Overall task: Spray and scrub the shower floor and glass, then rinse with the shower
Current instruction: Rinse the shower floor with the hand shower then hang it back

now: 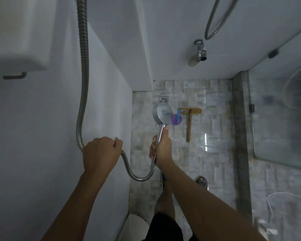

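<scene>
Shower head (162,113), held low over the floor (207,162) near its left wall. Its face is turned toward the tiles, and in this view it hangs just in front of the drain (163,99). No water stream can be made out, so whether rinsing has begun cannot be told.

Progress, as judged: the brush (189,122) and the spray bottle (176,119) lie set down on the tiles, side by side, beyond the head. A bright glint on the floor suggests wetness. Spraying and scrubbing therefore appear finished, and the rinse appears to be the step in hand. The floor and the glass (281,119) at the right both look left to be rinsed.

Grip: the right hand (161,146) is closed around the handle of the head, its fingers wrapped round and its thumb laid up the stem toward the head. The left hand (101,152) is a tight fist around the hose (83,66), taken just above the low loop that runs on to the handle. From the fist the hose climbs the left wall out of view.

Surroundings: a tap (200,52) on the far wall, and one foot (202,181) on the tiles below the right forearm.
</scene>
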The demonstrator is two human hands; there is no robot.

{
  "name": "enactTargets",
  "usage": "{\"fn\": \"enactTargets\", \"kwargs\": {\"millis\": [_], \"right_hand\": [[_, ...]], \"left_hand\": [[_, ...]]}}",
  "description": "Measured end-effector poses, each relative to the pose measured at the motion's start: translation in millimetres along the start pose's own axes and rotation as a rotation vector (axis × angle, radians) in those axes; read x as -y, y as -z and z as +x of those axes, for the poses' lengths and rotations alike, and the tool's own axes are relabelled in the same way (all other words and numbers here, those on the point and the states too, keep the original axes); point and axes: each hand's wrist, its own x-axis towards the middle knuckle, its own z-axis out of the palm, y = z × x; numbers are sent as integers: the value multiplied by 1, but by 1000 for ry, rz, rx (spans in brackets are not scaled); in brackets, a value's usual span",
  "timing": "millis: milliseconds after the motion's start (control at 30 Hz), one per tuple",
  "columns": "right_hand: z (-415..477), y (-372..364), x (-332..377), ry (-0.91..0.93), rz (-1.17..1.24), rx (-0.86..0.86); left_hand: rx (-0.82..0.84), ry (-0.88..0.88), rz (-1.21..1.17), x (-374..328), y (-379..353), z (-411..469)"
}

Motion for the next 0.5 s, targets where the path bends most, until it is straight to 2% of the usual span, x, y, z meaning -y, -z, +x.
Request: {"fn": "enactTargets", "kwargs": {"millis": [300, 500], "right_hand": [[-28, 79, -8, 7, 69, -125], [-58, 169, 17, 86, 132, -260]], "left_hand": [[37, -43, -25, -51, -19, -33], [82, -120, -67, -123, -25, -62]]}}
